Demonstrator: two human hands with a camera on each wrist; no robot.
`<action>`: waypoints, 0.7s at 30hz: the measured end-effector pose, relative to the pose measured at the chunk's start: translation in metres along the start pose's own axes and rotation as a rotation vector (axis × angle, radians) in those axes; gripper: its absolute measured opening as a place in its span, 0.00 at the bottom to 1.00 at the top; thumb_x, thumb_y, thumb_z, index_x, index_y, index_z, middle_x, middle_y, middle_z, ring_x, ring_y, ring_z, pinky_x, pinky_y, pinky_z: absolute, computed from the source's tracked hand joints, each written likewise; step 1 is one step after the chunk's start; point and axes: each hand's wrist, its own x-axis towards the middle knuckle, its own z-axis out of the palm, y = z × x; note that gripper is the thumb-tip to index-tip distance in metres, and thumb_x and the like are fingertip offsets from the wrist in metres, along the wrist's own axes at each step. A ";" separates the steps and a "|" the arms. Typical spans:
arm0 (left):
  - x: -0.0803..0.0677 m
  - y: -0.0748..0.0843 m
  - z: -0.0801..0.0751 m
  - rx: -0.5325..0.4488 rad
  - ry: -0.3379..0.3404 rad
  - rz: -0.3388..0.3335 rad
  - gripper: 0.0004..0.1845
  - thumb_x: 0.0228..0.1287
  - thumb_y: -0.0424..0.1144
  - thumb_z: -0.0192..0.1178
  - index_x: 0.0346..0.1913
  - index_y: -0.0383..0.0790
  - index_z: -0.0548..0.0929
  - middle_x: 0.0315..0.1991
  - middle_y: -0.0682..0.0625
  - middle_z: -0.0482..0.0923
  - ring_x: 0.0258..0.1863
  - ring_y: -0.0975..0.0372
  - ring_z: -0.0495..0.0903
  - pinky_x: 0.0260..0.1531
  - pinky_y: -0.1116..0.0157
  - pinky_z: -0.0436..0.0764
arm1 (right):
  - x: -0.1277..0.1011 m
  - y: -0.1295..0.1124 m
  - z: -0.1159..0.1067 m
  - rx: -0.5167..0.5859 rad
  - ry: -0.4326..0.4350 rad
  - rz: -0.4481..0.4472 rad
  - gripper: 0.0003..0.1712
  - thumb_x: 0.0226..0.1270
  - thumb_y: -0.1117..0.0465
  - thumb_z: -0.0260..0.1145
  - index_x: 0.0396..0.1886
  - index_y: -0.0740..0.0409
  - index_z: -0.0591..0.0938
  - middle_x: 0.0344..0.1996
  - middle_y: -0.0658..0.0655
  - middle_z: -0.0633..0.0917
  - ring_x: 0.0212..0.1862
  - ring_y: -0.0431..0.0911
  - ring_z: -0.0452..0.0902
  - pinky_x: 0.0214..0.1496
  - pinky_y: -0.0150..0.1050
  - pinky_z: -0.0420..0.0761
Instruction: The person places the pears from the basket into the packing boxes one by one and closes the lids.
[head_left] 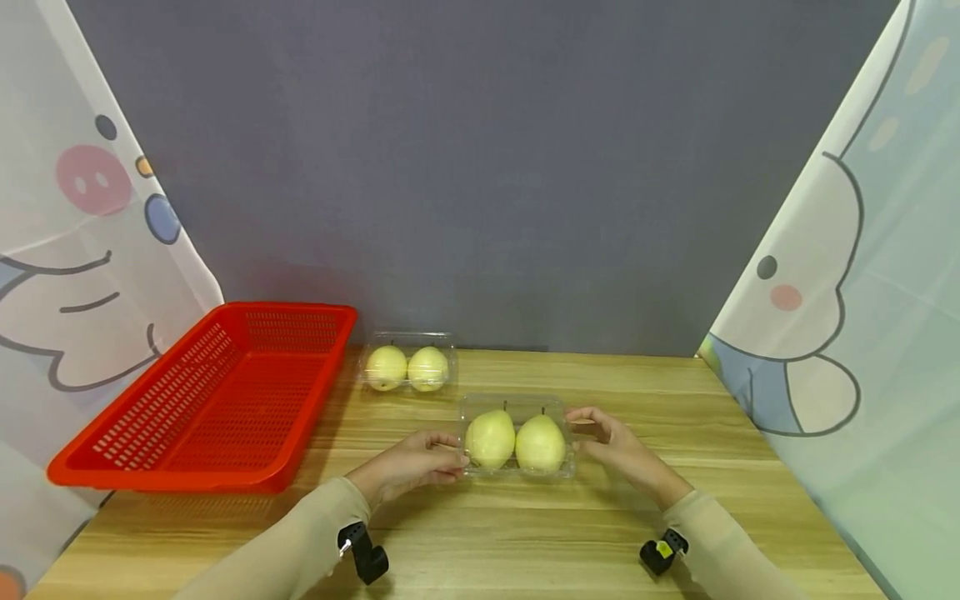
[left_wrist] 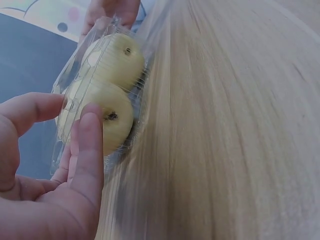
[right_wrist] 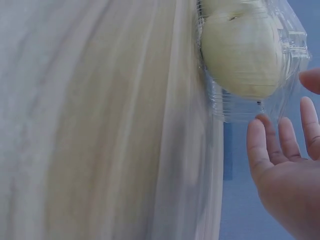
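A clear plastic clamshell box [head_left: 517, 407] holding two pale yellow pears [head_left: 491, 439] lies in front of me over the middle of the table. At its left end my left hand [head_left: 416, 467] grips the box, thumb on one side and fingers along the other, as the left wrist view shows. My right hand [head_left: 618, 450] is at the opposite end. Its fingers [right_wrist: 257, 142] are loosely extended and spread, with the fingertips right at the box's edge. In the right wrist view one pear [right_wrist: 242, 55] shows large through the ribbed plastic.
A second clear box [head_left: 408, 337] with two pears [head_left: 427, 368] stands farther back, near the dark backdrop. To the left is a red perforated plastic basket [head_left: 281, 408]. The wooden table [head_left: 525, 533] is bordered by printed cloths [head_left: 810, 333] at both sides.
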 end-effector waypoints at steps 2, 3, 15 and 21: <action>0.000 0.000 0.000 -0.001 -0.002 0.000 0.33 0.66 0.34 0.64 0.65 0.19 0.61 0.47 0.36 0.80 0.44 0.56 0.82 0.52 0.60 0.81 | -0.001 0.000 -0.001 0.005 -0.011 0.007 0.30 0.70 0.65 0.64 0.66 0.70 0.66 0.71 0.72 0.63 0.70 0.69 0.60 0.61 0.46 0.76; 0.000 0.000 0.000 -0.003 -0.002 -0.001 0.33 0.66 0.34 0.64 0.65 0.19 0.61 0.47 0.36 0.79 0.44 0.56 0.82 0.52 0.60 0.81 | -0.002 -0.001 -0.001 0.009 -0.017 0.014 0.31 0.70 0.65 0.64 0.68 0.70 0.65 0.71 0.72 0.64 0.70 0.68 0.60 0.61 0.47 0.76; -0.001 0.002 0.001 -0.005 -0.002 0.005 0.30 0.66 0.33 0.64 0.63 0.20 0.63 0.47 0.36 0.79 0.44 0.55 0.82 0.51 0.60 0.81 | -0.008 0.000 -0.008 0.048 -0.087 0.073 0.43 0.71 0.62 0.63 0.77 0.67 0.51 0.66 0.73 0.64 0.61 0.59 0.70 0.59 0.47 0.75; 0.000 0.001 0.002 -0.011 0.009 -0.005 0.31 0.66 0.34 0.65 0.63 0.19 0.63 0.48 0.36 0.78 0.44 0.55 0.83 0.50 0.61 0.82 | -0.012 0.003 -0.008 0.166 -0.198 0.157 0.45 0.75 0.60 0.61 0.75 0.74 0.45 0.56 0.69 0.72 0.55 0.52 0.76 0.60 0.44 0.78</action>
